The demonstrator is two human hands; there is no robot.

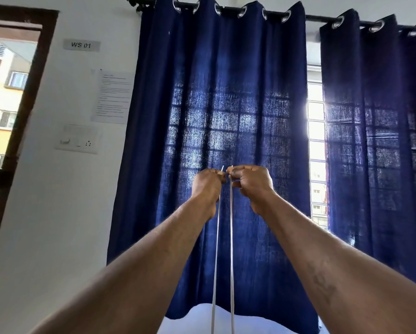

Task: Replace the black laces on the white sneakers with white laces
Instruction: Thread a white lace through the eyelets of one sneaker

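Observation:
Both my arms are stretched up in front of me. My left hand point(208, 184) pinches one tip of a white lace point(231, 249), and my right hand point(249, 183) pinches the other tip beside it. The two hands sit close together, almost touching. Two taut white strands run straight down from the hands and leave the frame at the bottom edge. No sneakers or black laces are in view; whatever the strands lead to is hidden below the frame.
A dark blue curtain point(226, 116) hangs on a rod right behind my hands, with a second curtain point(380, 141) to the right and bright window between. At left are a white wall with a switch plate point(78, 139), a paper notice and an open doorway point(6, 104).

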